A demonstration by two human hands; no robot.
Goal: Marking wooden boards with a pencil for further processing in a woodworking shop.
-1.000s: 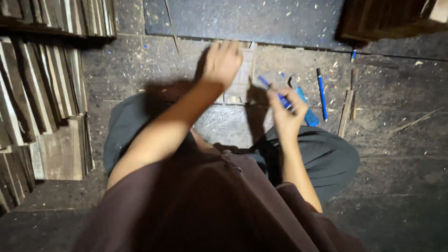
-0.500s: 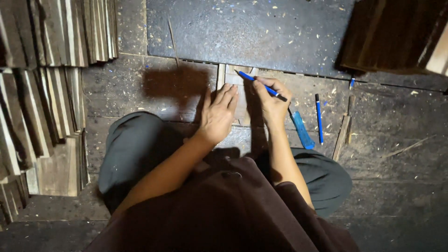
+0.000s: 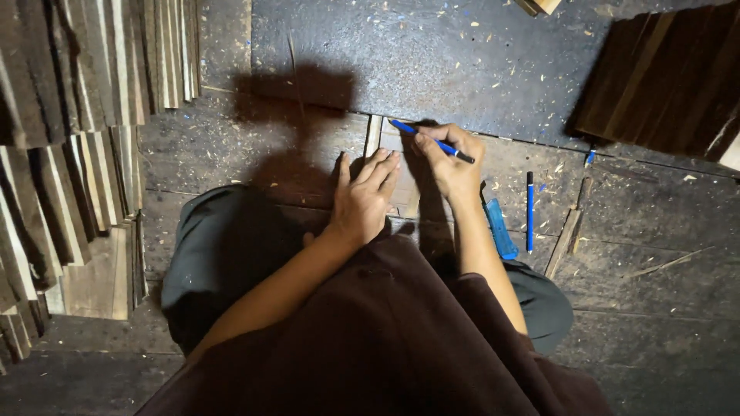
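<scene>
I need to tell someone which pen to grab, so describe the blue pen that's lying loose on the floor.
Start from the right hand, which holds a blue pen of its own. Just to its right, a second blue pen lies straight on the floorboards, between a flat blue tool and a thin wooden strip. Nothing touches it.

Dusty dark plank floor (image 3: 231, 154), stacked wood slats (image 3: 69, 154) left.

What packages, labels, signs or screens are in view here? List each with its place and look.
None in view: no package, label, sign or screen.
Only wood pieces stacked at the left, a blue pen in the right hand, a second blue pen on the floor, and the left hand flat on a wooden piece.
</scene>
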